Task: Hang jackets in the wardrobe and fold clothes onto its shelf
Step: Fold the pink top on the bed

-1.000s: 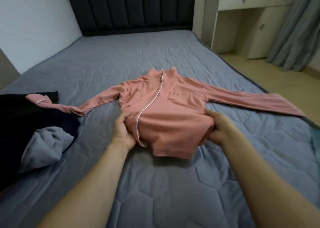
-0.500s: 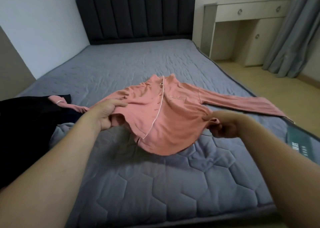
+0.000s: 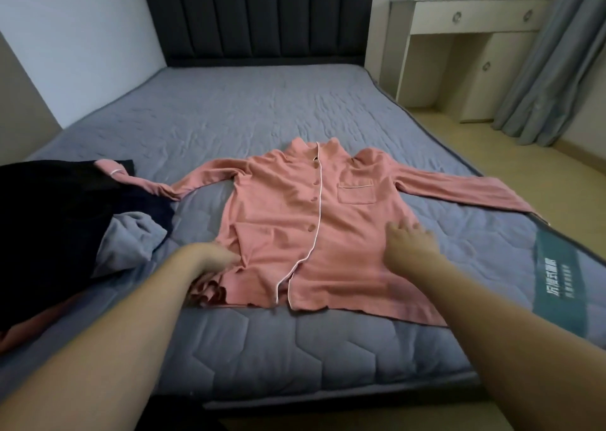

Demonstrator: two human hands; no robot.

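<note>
A pink button-up shirt (image 3: 285,234) with white piping and a chest pocket lies front-up on the grey quilted mattress (image 3: 262,112), both sleeves spread out sideways. My left hand (image 3: 213,258) is at the shirt's lower left side, its fingertips tucked into a fold of fabric that it grips; the hem bunches beneath the wrist. My right hand (image 3: 408,242) rests flat on the shirt's right side below the pocket, fingers spread. The left sleeve's cuff lies over a dark garment.
A pile of dark clothes (image 3: 55,220) with a grey-blue garment (image 3: 131,240) on it lies at the bed's left. The padded headboard (image 3: 255,14) is at the back. A pale desk (image 3: 465,47) and grey curtain (image 3: 551,60) stand at right. The mattress's near edge (image 3: 328,394) is close.
The shirt, lifted and bunched between both hands before, now lies spread flat on the mattress. My right hand has let go and lies flat on it.
</note>
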